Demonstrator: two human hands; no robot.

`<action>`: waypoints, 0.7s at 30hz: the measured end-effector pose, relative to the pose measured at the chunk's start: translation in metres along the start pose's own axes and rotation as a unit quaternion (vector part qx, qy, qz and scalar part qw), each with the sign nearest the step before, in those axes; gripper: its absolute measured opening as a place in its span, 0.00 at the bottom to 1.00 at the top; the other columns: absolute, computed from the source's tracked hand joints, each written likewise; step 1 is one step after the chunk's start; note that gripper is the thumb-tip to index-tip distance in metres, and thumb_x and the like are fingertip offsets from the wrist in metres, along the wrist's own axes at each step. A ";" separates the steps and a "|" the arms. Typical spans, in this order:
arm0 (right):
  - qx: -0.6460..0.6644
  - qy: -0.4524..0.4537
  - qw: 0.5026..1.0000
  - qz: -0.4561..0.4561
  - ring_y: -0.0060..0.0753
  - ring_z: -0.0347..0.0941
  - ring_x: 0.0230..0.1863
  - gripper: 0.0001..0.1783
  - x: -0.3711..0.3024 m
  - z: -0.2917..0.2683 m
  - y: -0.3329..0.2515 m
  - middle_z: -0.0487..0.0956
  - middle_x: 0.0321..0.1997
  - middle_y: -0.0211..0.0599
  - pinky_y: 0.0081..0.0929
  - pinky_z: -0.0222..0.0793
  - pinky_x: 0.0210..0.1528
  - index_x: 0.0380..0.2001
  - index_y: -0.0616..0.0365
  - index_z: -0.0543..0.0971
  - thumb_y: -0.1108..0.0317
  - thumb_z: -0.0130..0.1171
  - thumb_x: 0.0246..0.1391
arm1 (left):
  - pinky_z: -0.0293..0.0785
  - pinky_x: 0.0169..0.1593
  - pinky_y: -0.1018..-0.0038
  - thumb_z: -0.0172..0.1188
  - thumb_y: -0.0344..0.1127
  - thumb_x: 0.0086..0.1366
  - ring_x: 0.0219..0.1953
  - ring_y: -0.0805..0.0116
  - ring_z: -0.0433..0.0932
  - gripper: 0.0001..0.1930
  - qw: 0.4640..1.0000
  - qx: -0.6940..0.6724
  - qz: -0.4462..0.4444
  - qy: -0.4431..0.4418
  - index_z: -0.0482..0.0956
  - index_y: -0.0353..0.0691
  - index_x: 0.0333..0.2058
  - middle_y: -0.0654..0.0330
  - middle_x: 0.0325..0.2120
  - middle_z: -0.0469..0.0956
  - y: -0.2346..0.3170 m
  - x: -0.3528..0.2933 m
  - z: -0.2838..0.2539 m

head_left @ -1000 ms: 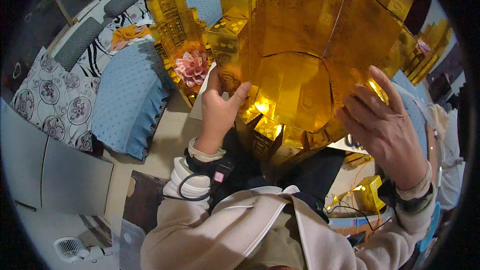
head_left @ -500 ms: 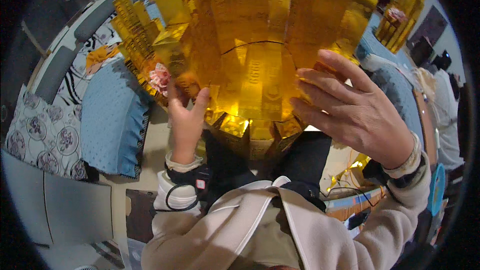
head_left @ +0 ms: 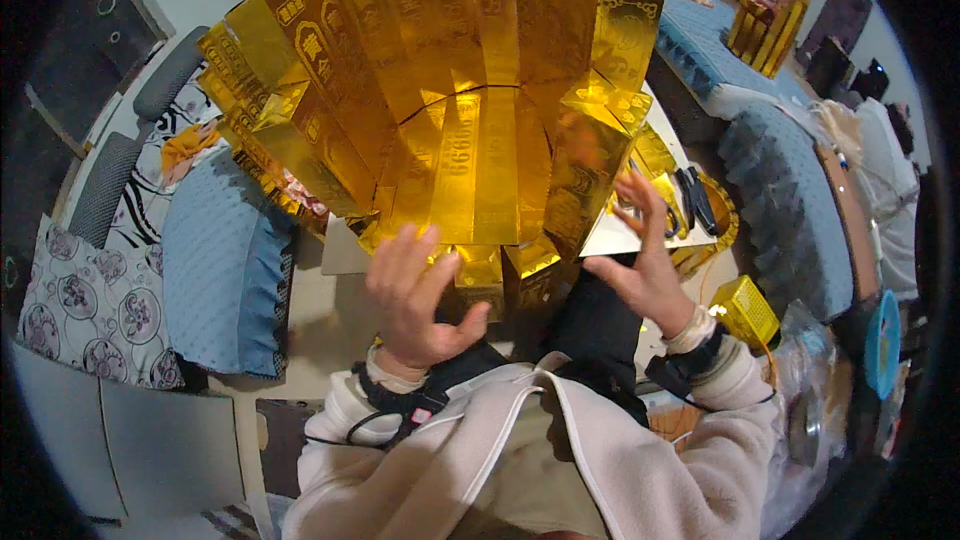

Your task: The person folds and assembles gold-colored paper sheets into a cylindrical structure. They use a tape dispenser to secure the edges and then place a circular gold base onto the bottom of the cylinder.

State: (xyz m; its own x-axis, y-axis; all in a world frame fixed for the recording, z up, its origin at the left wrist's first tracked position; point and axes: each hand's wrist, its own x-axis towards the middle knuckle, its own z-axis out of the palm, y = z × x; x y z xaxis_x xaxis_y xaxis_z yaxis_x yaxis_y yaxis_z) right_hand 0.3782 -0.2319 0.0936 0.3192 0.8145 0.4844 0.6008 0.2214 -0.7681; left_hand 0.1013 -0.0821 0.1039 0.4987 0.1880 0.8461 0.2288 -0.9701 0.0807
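Observation:
A large structure of shiny gold foil boxes (head_left: pixel 470 155) stands in front of my legs. Its tall embossed boxes form a curved wall around a lower gold floor, and short boxes line the near edge. My left hand (head_left: pixel 420 300) is at the near left edge, slightly blurred, its fingers apart and thumb spread. Whether its fingertips touch the foil I cannot tell. Close to the right outer side of the structure is my right hand (head_left: pixel 648 265), fingers spread and nothing held. A pink and white flower (head_left: pixel 302 192) is partly hidden at the left side.
To the right lie dark-handled tools (head_left: pixel 694 200) on a white board (head_left: pixel 630 230). A small gold box (head_left: pixel 748 310) and clear plastic (head_left: pixel 800 390) are beyond my right arm. Blue-covered seats (head_left: pixel 220 250) flank both sides. Another gold structure (head_left: pixel 775 15) stands far right.
The gold structure has shifted left and turned, uncovering the white board. My left hand has come from the left side to the near edge; my right hand has drawn down off the right wall.

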 end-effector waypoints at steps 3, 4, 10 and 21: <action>0.026 -0.024 0.999 0.031 0.49 0.51 0.80 0.67 -0.011 0.019 0.020 0.49 0.80 0.50 0.51 0.58 0.76 0.78 0.54 0.39 0.64 0.79 0.51 | 0.57 0.70 0.51 0.65 0.53 0.64 0.66 0.49 0.71 0.27 1.000 0.022 -0.014 0.014 0.76 0.44 0.57 0.53 0.60 0.76 0.013 -0.003 0.021; 0.031 -0.022 0.999 0.036 0.50 0.50 0.80 0.66 -0.012 0.023 0.023 0.48 0.80 0.49 0.51 0.59 0.76 0.79 0.53 0.39 0.64 0.78 0.51 | 0.56 0.71 0.52 0.65 0.53 0.64 0.65 0.51 0.71 0.27 0.999 0.032 -0.021 0.012 0.77 0.45 0.56 0.54 0.60 0.76 0.014 -0.004 0.025; 0.090 -0.010 0.995 0.051 0.50 0.49 0.81 0.63 -0.010 0.030 0.037 0.47 0.80 0.46 0.52 0.59 0.76 0.77 0.53 0.43 0.64 0.78 0.51 | 0.57 0.66 0.57 0.67 0.54 0.62 0.60 0.61 0.71 0.24 0.998 0.060 -0.020 0.019 0.80 0.49 0.52 0.63 0.52 0.77 0.013 -0.010 0.038; 0.074 -0.014 0.997 -0.020 0.47 0.50 0.80 0.60 0.011 0.032 0.048 0.49 0.79 0.46 0.50 0.59 0.76 0.77 0.52 0.45 0.61 0.77 0.54 | 0.63 0.63 0.54 0.64 0.54 0.64 0.56 0.58 0.74 0.23 0.994 0.099 0.020 0.046 0.79 0.46 0.50 0.60 0.51 0.76 -0.005 -0.003 0.050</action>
State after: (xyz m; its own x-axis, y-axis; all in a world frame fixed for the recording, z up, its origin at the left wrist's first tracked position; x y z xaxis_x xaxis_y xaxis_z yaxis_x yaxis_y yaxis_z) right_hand 0.3868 -0.1947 0.0489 0.2750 0.8172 0.5065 0.4974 0.3299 -0.8023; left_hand 0.1405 -0.0705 0.0747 0.4342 0.1259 0.8920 0.3749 -0.9256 -0.0519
